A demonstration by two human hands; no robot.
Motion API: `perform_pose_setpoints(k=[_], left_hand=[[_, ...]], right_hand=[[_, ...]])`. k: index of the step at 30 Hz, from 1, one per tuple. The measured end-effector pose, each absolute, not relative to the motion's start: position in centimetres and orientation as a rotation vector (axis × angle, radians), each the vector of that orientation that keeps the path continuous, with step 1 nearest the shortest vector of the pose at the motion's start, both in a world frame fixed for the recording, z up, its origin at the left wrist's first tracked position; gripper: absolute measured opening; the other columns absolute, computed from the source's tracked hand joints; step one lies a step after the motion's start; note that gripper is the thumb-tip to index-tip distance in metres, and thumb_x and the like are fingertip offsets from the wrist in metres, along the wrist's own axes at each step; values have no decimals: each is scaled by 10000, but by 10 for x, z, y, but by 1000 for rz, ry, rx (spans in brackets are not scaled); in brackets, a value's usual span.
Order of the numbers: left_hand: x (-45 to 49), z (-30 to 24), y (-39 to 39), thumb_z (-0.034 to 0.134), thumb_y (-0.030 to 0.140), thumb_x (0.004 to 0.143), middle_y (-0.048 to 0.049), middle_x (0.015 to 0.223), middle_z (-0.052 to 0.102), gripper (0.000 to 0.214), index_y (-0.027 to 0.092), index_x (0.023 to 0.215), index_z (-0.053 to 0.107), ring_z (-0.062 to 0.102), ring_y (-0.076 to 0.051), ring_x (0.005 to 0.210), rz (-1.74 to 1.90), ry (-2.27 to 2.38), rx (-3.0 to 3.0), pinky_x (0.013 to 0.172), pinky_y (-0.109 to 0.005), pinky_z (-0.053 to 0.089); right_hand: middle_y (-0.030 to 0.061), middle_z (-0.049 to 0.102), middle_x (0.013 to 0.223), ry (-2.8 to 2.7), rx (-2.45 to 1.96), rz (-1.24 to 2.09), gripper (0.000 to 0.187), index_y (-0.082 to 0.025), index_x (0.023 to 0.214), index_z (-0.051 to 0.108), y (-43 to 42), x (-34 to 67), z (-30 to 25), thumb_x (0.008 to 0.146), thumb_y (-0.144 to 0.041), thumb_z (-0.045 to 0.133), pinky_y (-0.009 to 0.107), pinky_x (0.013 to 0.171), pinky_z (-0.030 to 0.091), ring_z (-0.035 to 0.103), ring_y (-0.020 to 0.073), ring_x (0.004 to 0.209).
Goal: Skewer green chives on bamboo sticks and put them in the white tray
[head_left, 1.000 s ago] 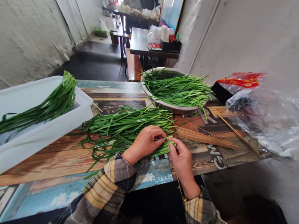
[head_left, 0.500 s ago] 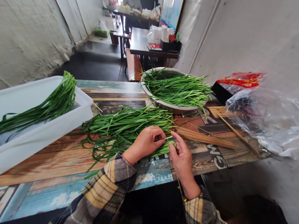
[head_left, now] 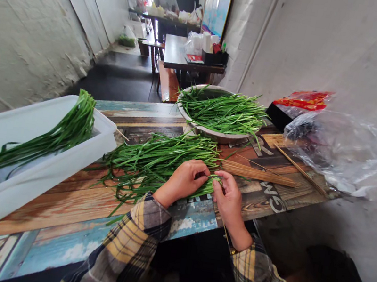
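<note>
Pinched in my left hand (head_left: 186, 179) are the pale cut ends of some garlic chives (head_left: 204, 189), close to the table's front edge. My right hand (head_left: 229, 200) is closed just to the right, its fingertips at the same stalk ends. A thin bamboo skewer (head_left: 227, 233) sticks out below my right palm along the wrist; its tip is hidden among fingers and stalks. Beyond my left hand spreads a loose pile of chives (head_left: 161, 155). Right of the pile lies a bundle of bamboo skewers (head_left: 258, 173).
A metal bowl (head_left: 224, 138) heaped with chives stands behind the pile. On the left is a white plastic bin (head_left: 100, 146) holding a chive bunch (head_left: 72, 127). A clear plastic bag (head_left: 344, 151) and red package (head_left: 304, 100) lie right. A person (head_left: 166, 0) is at a far table.
My fingertips have closed in on the stalk ends, and the stalk that stuck up between my hands now lies lower. Both hands stay in nearly the same place.
</note>
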State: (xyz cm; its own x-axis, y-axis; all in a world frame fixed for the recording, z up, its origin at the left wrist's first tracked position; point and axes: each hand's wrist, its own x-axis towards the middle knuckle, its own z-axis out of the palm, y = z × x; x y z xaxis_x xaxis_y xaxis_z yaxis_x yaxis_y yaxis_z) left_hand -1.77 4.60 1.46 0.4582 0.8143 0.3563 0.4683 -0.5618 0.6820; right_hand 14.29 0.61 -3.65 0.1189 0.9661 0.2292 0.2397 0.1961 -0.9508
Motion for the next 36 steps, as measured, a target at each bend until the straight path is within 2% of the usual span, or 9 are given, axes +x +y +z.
perform_pose_setpoints(k=[11, 20, 28, 32, 36], left_hand=[[-20, 13, 45, 550, 94, 812, -25, 795, 660, 145, 169, 800, 674, 601, -143, 777, 848, 984, 2199, 737, -252, 455], [-24, 6, 54, 529, 98, 847, -44, 873, 677, 159, 152, 874, 675, 617, -147, 822, 1080, 1248, 2112, 771, -263, 476], [-21, -2, 52, 490, 105, 873, -79, 910, 610, 209, 144, 875, 695, 572, -177, 859, 767, 1377, 2493, 787, -298, 468], [-21, 1, 50, 551, 153, 850, -83, 1005, 570, 161, 173, 916, 696, 531, -208, 930, 616, 1501, 2628, 788, -328, 450], [-22, 2, 49, 534, 217, 880, -81, 1072, 536, 168, 198, 929, 693, 500, -213, 940, 559, 1573, 2673, 771, -343, 429]], right_hand=[[-12, 584, 701, -1320, -1257, 858, 231, -203, 1005, 565, 5, 142, -36, 844, -368, 577, 231, 473, 388, 475, 101, 490], [-23, 538, 640, -1322, -1248, 858, 252, -207, 1029, 568, 3, 143, -33, 882, -410, 540, 245, 467, 390, 482, 121, 485], [6, 592, 701, -1397, -1267, 789, 227, -213, 958, 607, 3, 143, -34, 889, -415, 527, 255, 557, 434, 563, 155, 633], [13, 604, 719, -1405, -1261, 777, 225, -210, 958, 609, 3, 142, -34, 889, -408, 526, 255, 568, 441, 583, 163, 670], [14, 609, 716, -1406, -1264, 774, 229, -208, 954, 615, 4, 143, -34, 883, -409, 531, 257, 571, 447, 592, 167, 678]])
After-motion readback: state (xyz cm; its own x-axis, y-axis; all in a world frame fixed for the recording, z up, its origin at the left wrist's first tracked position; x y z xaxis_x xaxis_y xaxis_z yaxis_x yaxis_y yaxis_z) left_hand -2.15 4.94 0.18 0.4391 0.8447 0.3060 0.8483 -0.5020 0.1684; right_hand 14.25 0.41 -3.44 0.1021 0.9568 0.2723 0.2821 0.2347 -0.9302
